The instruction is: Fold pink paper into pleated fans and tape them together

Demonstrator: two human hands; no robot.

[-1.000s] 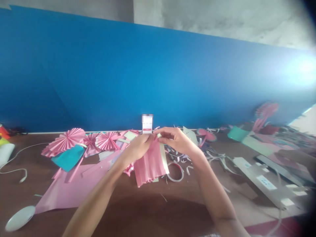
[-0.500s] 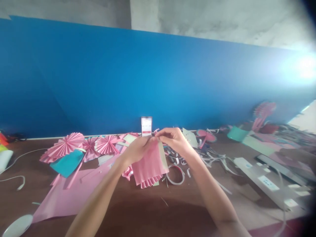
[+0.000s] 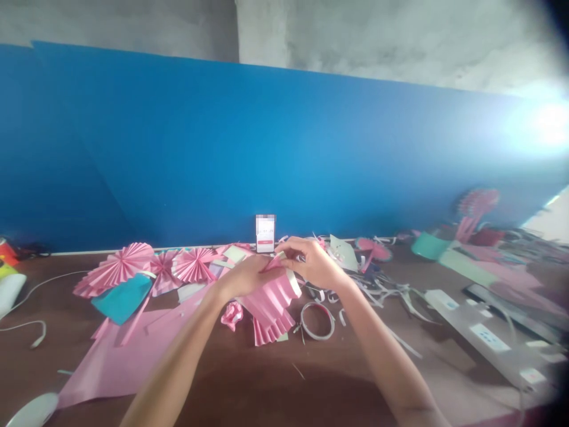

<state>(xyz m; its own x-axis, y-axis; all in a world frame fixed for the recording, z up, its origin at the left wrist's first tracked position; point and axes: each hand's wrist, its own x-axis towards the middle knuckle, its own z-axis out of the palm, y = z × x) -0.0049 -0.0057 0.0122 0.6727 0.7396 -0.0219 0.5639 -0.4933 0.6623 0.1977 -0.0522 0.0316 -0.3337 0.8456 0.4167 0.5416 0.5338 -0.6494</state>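
You have the pleated pink paper (image 3: pixel 267 301) in front of you at the middle of the counter (image 3: pixel 249 388), just over its surface, so it lies on the near side of your fingers, spreading down and toward you. The fingers of your left hand (image 3: pixel 245 276) are closed on its far-left part, with the back of the hand covering some of the folds. The fingers of your right hand (image 3: pixel 316 264) are narrow, pinched at its far end, where a small pink-and-pale bit shows; whether that is the paper's own edge or a separate strip is too small to tell. Your two sets of fingertips meet almost together there, so neither hand is clearly nearer.

One zigzag edge of the paper faces near, toward you, and another wavy edge faces right, below your right hand. The pleats seem to run out from your fingers to those edges; which way the whole piece is longer you cannot tell.

Just to the near right sits a pale ring (image 3: pixel 331 331), apart from the paper; a crumpled pink piece (image 3: pixel 232 315) lies just to its left. The phone (image 3: pixel 265 235) stands upright on the far side.
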